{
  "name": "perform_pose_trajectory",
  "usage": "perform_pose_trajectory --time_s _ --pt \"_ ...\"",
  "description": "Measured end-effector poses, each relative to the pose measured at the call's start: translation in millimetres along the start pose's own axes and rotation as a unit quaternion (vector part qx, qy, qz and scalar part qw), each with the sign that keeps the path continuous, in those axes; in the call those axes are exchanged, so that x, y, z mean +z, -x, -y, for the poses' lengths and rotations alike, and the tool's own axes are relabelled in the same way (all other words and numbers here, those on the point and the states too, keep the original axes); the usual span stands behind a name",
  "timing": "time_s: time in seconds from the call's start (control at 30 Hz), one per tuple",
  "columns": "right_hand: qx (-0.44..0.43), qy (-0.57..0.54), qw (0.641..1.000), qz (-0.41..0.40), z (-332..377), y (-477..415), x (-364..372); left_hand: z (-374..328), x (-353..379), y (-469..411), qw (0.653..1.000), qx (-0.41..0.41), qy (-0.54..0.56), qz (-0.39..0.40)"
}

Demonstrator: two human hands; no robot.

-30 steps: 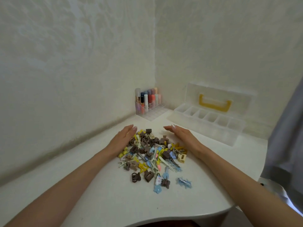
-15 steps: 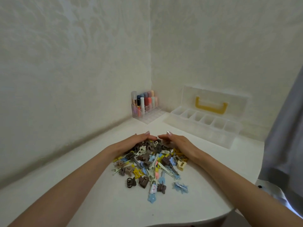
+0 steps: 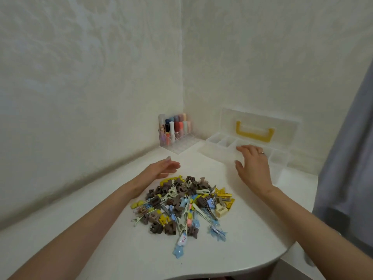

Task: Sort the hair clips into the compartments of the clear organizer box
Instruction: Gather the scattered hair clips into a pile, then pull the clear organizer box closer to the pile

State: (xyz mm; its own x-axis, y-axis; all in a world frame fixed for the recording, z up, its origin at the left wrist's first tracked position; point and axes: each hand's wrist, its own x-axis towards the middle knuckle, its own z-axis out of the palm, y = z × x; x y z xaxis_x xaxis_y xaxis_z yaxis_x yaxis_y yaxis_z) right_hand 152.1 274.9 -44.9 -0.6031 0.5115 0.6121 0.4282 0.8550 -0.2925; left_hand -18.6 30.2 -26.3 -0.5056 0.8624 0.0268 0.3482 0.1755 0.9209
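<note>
Right hand on the box, clips heaped mid-bench

The right hand (image 3: pixel 253 168) grips the near wall of the clear organizer box (image 3: pixel 218 153) at the bench's (image 3: pixel 80 229) far right edge, fingers over the rim, thumb spread below. The left hand (image 3: pixel 161 168) lies flat, fingers straight and together, holding nothing, just beyond the hair clips (image 3: pixel 181 205), which sit piled mid-bench between both forearms. A rack of tubes (image 3: pixel 175 132) fills the far corner; the yellow-handled lid (image 3: pixel 254 132) stands behind; grey cloth (image 3: pixel 347 158) hangs right.

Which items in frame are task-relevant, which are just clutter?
In the job:
hair clips in a pile
clear organizer box, lid up
right hand gripping its near wall
left hand open beside the pile

Lying about:
rack of cosmetic tubes in the corner
grey fabric at the right edge
</note>
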Motion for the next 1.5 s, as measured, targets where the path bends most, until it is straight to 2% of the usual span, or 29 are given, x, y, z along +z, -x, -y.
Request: perform_pose_trajectory --time_s 0.17,0.3,0.67,1.0,1.2,1.27,1.4,1.43,1.5 --pt "0.023 -0.027 0.999 0.015 0.0 -5.8 4.4 4.7 -1.8 -6.1 1.000 -0.012 0.002 -0.013" --pt "0.007 -0.063 0.998 0.014 4.8 -6.1 7.0 6.5 -3.0 -11.4 0.998 -0.015 0.027 -0.046" --pt "-0.112 -0.209 0.967 0.094 44.4 -8.4 13.6 18.6 -4.5 -29.6 0.991 0.032 0.018 -0.128" --pt "-0.178 -0.209 0.950 0.149 54.5 -30.8 36.9 31.4 -8.5 -37.7 0.958 0.070 -0.034 -0.276" --pt "-0.198 -0.275 0.932 0.127 47.8 -35.6 39.8 35.4 -9.7 -46.3 0.939 0.103 -0.095 -0.313" --pt "-0.202 -0.300 0.928 0.085 44.5 -32.6 38.7 35.4 -8.5 -45.3 0.936 0.115 -0.104 -0.315" --pt "-0.215 -0.265 0.939 -0.033 46.8 -24.9 23.7 36.4 -8.3 -42.5 0.933 0.125 -0.108 -0.318" --pt "-0.205 -0.274 0.939 -0.029 49.4 -22.4 17.2 36.7 -8.5 -42.1 0.932 0.127 -0.112 -0.319" --pt "-0.176 -0.293 0.938 0.057 55.2 -19.4 4.1 36.8 -9.0 -41.6 0.930 0.128 -0.122 -0.323"
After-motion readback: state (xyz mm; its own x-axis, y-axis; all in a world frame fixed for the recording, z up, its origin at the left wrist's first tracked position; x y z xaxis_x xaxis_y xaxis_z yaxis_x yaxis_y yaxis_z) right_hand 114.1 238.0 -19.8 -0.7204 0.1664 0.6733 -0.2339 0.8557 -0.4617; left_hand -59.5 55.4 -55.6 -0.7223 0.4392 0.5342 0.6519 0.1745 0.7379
